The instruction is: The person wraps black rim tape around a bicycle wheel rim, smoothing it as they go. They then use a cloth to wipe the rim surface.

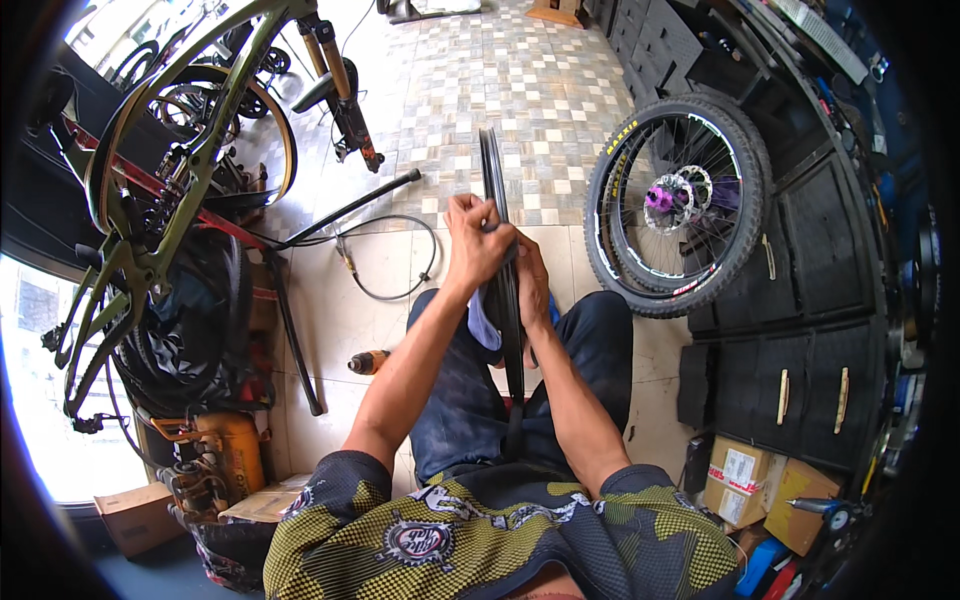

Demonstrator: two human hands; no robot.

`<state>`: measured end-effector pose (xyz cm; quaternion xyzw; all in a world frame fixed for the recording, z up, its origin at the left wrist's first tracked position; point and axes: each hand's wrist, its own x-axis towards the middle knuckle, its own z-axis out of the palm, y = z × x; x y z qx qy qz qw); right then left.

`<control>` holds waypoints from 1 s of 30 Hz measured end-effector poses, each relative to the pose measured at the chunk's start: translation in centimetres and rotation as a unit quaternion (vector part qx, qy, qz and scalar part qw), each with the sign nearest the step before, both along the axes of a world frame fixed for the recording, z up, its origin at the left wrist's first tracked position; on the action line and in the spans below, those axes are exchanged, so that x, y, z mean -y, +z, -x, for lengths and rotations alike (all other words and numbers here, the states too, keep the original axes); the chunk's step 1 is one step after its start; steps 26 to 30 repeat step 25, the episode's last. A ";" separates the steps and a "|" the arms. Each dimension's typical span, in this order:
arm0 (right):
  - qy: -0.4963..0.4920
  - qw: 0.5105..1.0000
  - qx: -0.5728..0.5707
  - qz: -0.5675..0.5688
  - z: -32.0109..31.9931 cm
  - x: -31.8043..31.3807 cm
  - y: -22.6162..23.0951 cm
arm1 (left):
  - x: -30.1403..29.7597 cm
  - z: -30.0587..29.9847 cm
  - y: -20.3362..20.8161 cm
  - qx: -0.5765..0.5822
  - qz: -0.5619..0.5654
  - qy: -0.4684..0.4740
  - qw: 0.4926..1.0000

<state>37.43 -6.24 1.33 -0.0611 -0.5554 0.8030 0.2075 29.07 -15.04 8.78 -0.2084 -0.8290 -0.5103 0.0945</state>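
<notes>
A black bicycle rim (pixel 512 350) stands upright between my knees, seen almost edge-on, with its far end (pixel 488 150) over the tiled floor. My left hand (pixel 477 240) is closed on the upper part of the rim, fingers curled and thumb bent across it. My right hand (pixel 531 275) grips the rim's right side just nearer to me, its fingers partly hidden behind the rim. Whether a small thing is pinched between the fingers I cannot make out. A pale blue cloth (pixel 484 325) shows beside the rim, near my left thigh.
Right of me, mounted wheels with knobbly tyres (pixel 745 235) lean on black drawers (pixel 790 390). To the left hang a green bike frame (pixel 205 165) and fork (pixel 335 90). A cable (pixel 390 297), an orange-black tool (pixel 368 362) and stand legs (pixel 295 340) are on the floor.
</notes>
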 end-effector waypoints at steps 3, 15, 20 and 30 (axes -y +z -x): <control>0.029 0.996 0.080 0.017 -0.2 -0.1 0.0 | -0.7 4.5 -0.3 0.010 0.027 0.016 0.999; 0.038 0.999 0.032 -0.022 0.5 -0.3 -2.4 | -4.4 17.8 -0.4 0.366 -0.087 -0.001 0.927; 0.057 0.998 0.029 -0.009 -1.6 -0.2 -2.0 | -3.3 20.3 -1.1 0.251 0.011 0.112 0.961; 0.140 0.985 0.070 -0.079 -6.4 -0.4 -0.4 | 4.8 19.2 -3.7 0.183 -0.296 0.078 0.934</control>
